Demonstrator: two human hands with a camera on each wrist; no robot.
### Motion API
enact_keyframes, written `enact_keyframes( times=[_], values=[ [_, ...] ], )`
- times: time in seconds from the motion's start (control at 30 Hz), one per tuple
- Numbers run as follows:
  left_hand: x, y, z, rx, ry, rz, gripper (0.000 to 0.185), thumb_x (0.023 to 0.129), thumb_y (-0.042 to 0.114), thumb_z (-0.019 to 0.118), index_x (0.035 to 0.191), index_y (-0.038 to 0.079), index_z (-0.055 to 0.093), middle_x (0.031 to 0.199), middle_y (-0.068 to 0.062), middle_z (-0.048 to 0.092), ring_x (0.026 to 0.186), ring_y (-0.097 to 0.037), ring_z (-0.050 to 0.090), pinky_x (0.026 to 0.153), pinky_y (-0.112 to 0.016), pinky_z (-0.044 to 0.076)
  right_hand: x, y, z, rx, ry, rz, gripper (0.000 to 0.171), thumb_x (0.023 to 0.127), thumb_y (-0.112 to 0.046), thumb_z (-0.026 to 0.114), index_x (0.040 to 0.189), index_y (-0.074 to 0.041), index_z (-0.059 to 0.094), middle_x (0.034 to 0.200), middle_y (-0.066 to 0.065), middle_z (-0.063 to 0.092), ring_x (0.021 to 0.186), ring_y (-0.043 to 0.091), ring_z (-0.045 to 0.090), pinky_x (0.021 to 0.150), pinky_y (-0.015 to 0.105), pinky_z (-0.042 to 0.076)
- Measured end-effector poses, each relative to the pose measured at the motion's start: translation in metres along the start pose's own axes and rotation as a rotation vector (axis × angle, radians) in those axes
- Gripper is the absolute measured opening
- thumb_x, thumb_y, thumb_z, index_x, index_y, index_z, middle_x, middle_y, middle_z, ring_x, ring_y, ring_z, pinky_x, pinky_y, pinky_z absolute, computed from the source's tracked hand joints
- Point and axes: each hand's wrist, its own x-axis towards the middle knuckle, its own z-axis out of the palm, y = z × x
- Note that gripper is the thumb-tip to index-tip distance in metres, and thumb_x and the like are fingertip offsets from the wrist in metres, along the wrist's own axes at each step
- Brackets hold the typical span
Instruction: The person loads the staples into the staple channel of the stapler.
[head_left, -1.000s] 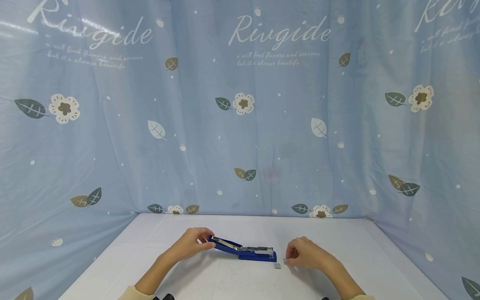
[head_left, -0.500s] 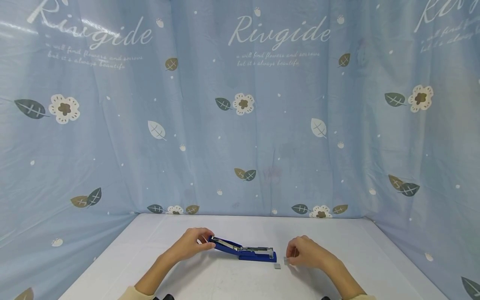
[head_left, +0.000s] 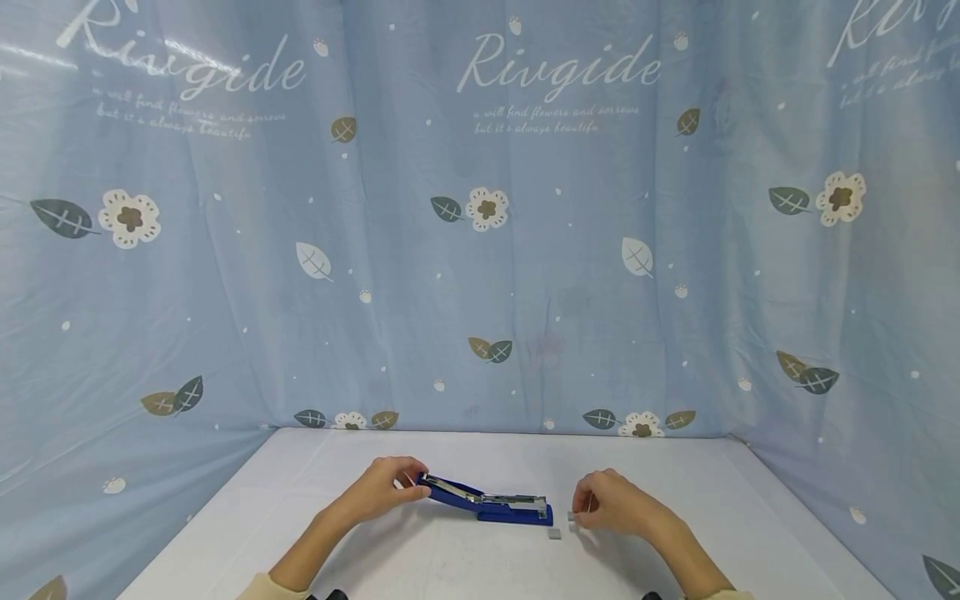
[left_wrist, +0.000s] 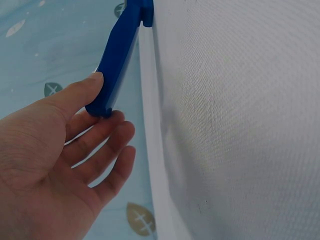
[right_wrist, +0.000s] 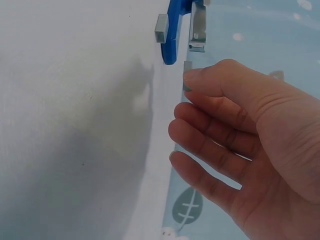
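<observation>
Stapler position: the blue plastic stapler (head_left: 486, 505) is between the hands, its base (head_left: 513, 517) on the white worktop (head_left: 450, 562) and its blue plastic lid (left_wrist: 117, 60) raised clear of it.
Latest change: the small grey metal strip (right_wrist: 187, 65), apparently staples, sits slightly higher at the fingertips of the right hand (head_left: 615, 504) than half a second ago; the stapler and the left hand (head_left: 386, 487) show no clear shift.
Bearing on the work: judged a minor adjustment of grip or aim; the held strip is not yet in the stapler.
Stapler long axis: crosswise, from the left hand toward the right, bent partway along.
Stapler direction: base front and silver metal magazine (right_wrist: 198, 27) face the right hand; the lid, folded back, slopes up to the left hand.
Left hand grip: thumb and finger pinch the lid's end; remaining fingers loosely curved.
Right hand grip: pinches the held strip, one end projecting toward the stapler, near the magazine but apart.
Loose strip: a second small grey metal strip (head_left: 555, 533) lies between the hands, nearer the right, just beside the base front; axis roughly along the stapler's.
Backdrop: light-blue printed fabric curtain (head_left: 480, 275) beyond both hands.
</observation>
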Motion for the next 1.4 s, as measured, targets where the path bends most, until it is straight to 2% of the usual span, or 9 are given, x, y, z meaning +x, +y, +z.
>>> enact_keyframes(
  times=[0.37, 0.87, 1.4],
  values=[
    [0.0, -0.001, 0.0, -0.007, 0.001, -0.001, 0.039, 0.088, 0.035, 0.072, 0.113, 0.006, 0.068, 0.089, 0.002, 0.069, 0.077, -0.006, 0.06, 0.066, -0.021, 0.045, 0.002, -0.001, -0.001, -0.035, 0.003, 0.032, 0.011, 0.081, -0.018, 0.077, 0.077, -0.023, 0.068, 0.074, -0.013, 0.059, 0.072, 0.007, 0.05, 0.064, 0.022, 0.042],
    [0.0, 0.0, -0.002, 0.001, 0.001, -0.001, 0.042, 0.089, 0.035, 0.071, 0.115, 0.002, 0.067, 0.091, 0.001, 0.07, 0.077, -0.005, 0.06, 0.067, -0.021, 0.046, 0.004, -0.006, -0.008, 0.005, -0.009, 0.034, 0.009, 0.084, -0.02, 0.076, 0.079, -0.021, 0.068, 0.075, -0.01, 0.061, 0.067, 0.007, 0.052, 0.06, 0.021, 0.045],
    [0.0, -0.002, 0.0, -0.003, 0.0, 0.015, 0.043, 0.089, 0.037, 0.071, 0.115, 0.003, 0.068, 0.09, 0.002, 0.07, 0.076, -0.003, 0.06, 0.066, -0.02, 0.045, 0.01, -0.009, -0.01, 0.019, 0.011, -0.042, 0.008, 0.083, -0.019, 0.076, 0.079, -0.02, 0.069, 0.075, -0.01, 0.063, 0.067, 0.004, 0.053, 0.061, 0.02, 0.046]
  ],
)
